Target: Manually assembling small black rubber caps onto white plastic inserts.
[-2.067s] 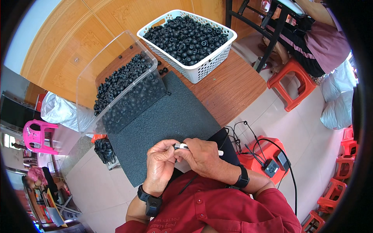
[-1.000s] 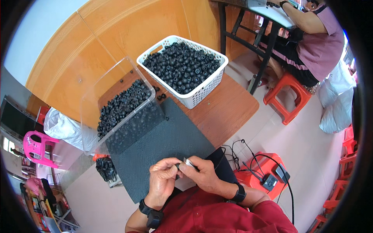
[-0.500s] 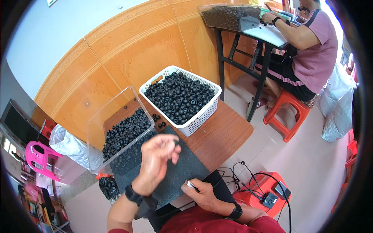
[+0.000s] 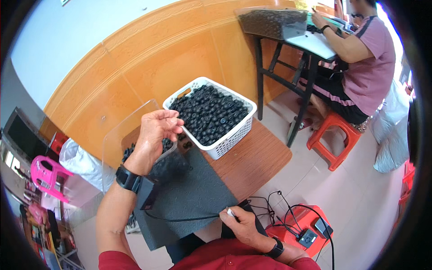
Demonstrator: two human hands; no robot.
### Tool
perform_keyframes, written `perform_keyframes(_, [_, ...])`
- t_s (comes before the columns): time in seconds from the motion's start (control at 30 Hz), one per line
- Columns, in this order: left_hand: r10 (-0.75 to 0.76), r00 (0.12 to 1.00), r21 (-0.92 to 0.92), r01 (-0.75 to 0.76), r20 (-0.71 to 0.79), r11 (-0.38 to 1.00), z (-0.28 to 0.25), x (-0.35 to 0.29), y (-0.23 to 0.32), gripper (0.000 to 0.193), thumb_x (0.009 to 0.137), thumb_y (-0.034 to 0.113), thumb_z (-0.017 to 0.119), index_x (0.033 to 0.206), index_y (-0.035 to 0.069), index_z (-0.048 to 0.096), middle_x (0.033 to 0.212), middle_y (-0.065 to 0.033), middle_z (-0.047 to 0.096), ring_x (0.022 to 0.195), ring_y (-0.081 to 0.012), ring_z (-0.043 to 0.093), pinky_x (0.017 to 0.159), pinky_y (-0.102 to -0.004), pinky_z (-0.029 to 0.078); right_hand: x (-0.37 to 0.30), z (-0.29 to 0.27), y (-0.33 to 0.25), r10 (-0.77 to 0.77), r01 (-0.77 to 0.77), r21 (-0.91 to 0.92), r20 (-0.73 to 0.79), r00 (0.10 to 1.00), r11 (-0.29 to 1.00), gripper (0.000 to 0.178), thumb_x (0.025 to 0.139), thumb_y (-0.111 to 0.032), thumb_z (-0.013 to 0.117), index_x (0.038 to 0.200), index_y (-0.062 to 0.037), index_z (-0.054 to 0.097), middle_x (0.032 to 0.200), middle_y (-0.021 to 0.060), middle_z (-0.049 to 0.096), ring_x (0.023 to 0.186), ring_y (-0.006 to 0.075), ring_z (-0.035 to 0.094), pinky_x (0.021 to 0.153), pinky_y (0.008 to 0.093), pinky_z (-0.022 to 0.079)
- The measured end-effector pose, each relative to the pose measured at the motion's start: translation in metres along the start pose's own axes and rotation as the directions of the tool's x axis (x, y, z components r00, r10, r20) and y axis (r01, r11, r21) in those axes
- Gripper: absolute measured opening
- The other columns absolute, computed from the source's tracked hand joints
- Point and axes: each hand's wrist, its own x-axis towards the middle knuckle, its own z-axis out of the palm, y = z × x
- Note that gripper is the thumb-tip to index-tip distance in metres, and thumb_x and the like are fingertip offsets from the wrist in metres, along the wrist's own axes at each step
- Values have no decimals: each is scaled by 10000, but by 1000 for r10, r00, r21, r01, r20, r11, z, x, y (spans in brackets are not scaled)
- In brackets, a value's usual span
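Observation:
My left hand [image 4: 157,130], fingers curled together, is raised at the left rim of a white perforated basket [image 4: 231,145]. Whatever may be in its fingertips is hidden. Small round black parts with holes [image 4: 211,112], like rings or beads, fill the basket. Below and left of this hand, a clear plastic box [image 4: 104,155] holds more of them, partly covered by my forearm. Low over the near edge of a dark grey mat [image 4: 193,193], my right hand [image 4: 243,226] is closed around a small white-tipped tool [image 4: 231,212]; the rest of it is hidden.
The mat lies on a brown wooden table [image 4: 256,157]. A black cable [image 4: 189,220] crosses it from my left wrist. More cables and small devices lie on a red stool [image 4: 288,234] at right. Behind, a person [image 4: 371,67] sits at another table with a clear bin [image 4: 272,24].
My left hand has moved up and left from over the mat to the basket's rim. The black part seen in its fingertips before is no longer visible. My right hand has barely moved.

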Motion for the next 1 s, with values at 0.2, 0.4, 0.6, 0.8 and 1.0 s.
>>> perform_keyframes(0.2, [-134, 989, 260, 145, -60, 955, -78, -47, 0, 141, 892, 41, 690, 1001, -47, 676, 823, -130, 714, 659, -159, 664, 539, -254, 507, -5, 20, -3, 70, -74, 67, 68, 995, 995, 156, 953, -127, 675, 946, 26, 645, 694, -26, 536, 665, 37, 470, 580, 230, 418])
perform_keyframes(0.4, [-153, 986, 562, 90, 66, 822, -127, -53, -38, 124, 849, 19, 695, 959, -34, 716, 774, -76, 692, 669, -118, 631, 548, -248, 478, -5, 37, -1, 41, -40, -11, 98, 994, 999, 124, 943, -97, 678, 941, 23, 649, 719, -21, 567, 685, 41, 496, 595, 227, 427])
perform_keyframes(0.6, [-259, 904, 686, -52, 342, 726, -127, -29, -60, 249, 785, -70, 653, 997, 17, 750, 823, -35, 720, 749, -107, 662, 656, -273, 538, -3, 43, -11, 82, -77, -58, 93, 992, 995, 99, 942, -77, 670, 943, 21, 653, 745, -8, 597, 711, 45, 513, 617, 233, 441])
perform_keyframes(0.8, [-401, 787, 792, -174, 469, 585, -126, -19, -60, 306, 719, -20, 733, 1018, 38, 749, 871, -49, 742, 787, -136, 675, 691, -301, 540, 0, 49, -11, 108, -103, -58, 97, 989, 993, 85, 947, -74, 659, 941, 11, 664, 743, -28, 584, 691, 34, 499, 599, 224, 418])
perform_keyframes(1.0, [-368, 752, 756, -254, 546, 603, -130, -19, -67, 276, 708, 22, 769, 981, 60, 751, 829, -27, 726, 765, -124, 650, 704, -311, 533, 0, 56, -9, 112, -108, -38, 144, 983, 993, 106, 968, -105, 649, 955, -3, 678, 739, -60, 555, 662, 13, 462, 566, 204, 375])
